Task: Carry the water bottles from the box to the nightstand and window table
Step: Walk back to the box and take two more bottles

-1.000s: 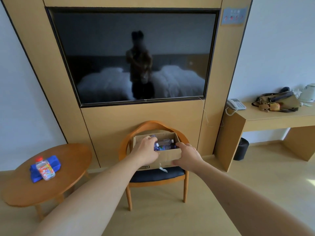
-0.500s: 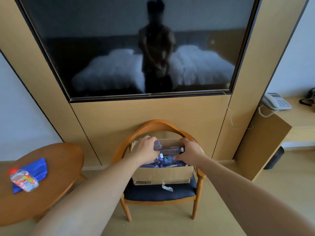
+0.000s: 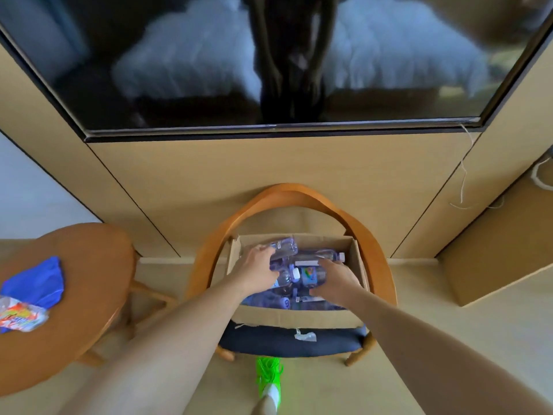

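An open cardboard box (image 3: 296, 319) sits on a wooden chair and holds several clear water bottles lying on their sides. My left hand (image 3: 259, 271) is inside the box, fingers curled around one clear bottle (image 3: 282, 250) at the back left. My right hand (image 3: 336, 281) reaches in from the right and closes over a bottle with a colourful label (image 3: 309, 274). More bottles (image 3: 269, 301) lie beneath, partly hidden by my hands.
The chair (image 3: 294, 194) with a dark seat cushion stands against the panel wall under a large TV (image 3: 269, 61). A round wooden table (image 3: 74, 295) at left carries a blue cloth (image 3: 39, 283) and a colourful bottle (image 3: 21, 316). A desk side (image 3: 502, 259) stands right. My green shoe (image 3: 268, 375) shows below.
I have stepped closer and the view has tilted down onto the box. Both hands went from the box's rim down into it and closed on bottles.
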{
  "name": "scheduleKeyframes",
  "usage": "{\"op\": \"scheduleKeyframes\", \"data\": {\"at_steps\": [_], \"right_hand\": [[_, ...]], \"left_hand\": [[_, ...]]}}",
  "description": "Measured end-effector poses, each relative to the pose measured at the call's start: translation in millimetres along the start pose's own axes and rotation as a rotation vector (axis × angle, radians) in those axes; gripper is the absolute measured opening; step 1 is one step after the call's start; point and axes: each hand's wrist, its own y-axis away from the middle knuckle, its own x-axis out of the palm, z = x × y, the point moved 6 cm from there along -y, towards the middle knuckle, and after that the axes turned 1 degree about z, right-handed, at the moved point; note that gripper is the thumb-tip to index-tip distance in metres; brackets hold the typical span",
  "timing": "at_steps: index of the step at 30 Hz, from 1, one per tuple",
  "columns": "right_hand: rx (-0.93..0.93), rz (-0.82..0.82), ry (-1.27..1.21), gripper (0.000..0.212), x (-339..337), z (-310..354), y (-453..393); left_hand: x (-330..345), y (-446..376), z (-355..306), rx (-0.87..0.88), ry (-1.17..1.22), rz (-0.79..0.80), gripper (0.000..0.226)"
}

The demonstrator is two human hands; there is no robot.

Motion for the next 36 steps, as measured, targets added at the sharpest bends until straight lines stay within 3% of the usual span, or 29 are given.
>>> {"op": "scheduleKeyframes", "data": {"at_steps": [5, 10, 17, 24, 30, 36], "right_hand": [[0.09, 0.117, 0.03, 0.071, 32.0, -5.4, -55.2], [0.203, 0.241, 0.069, 0.076, 64.8, -0.3, -88.7], [0.311, 0.355, 0.171, 0.063, 105.7, -18.8, -98.0], [0.174, 0.412, 0.412, 0.056, 125.4, -35.3, -115.3], [0.033, 0.48, 0.494, 0.063, 135.3, -43.9, -125.8], [-0.004, 0.504, 0.492, 0.068, 133.7, -43.6, -137.2]], "left_hand": [[29.1, -51.2, 40.7, -0.053, 0.086, 0.108, 0.06], [55.9, -88.8, 74.0, -0.035, 0.095, 0.226, 0.049], [96.2, -116.9, 93.8, -0.02, -0.028, 0.392, 0.068], [129.1, -122.9, 100.3, 0.02, -0.167, 0.441, 0.085], [143.2, -123.2, 94.6, -0.031, -0.218, 0.351, 0.081], [142.3, -137.3, 88.2, -0.092, -0.222, 0.416, 0.074]]}}
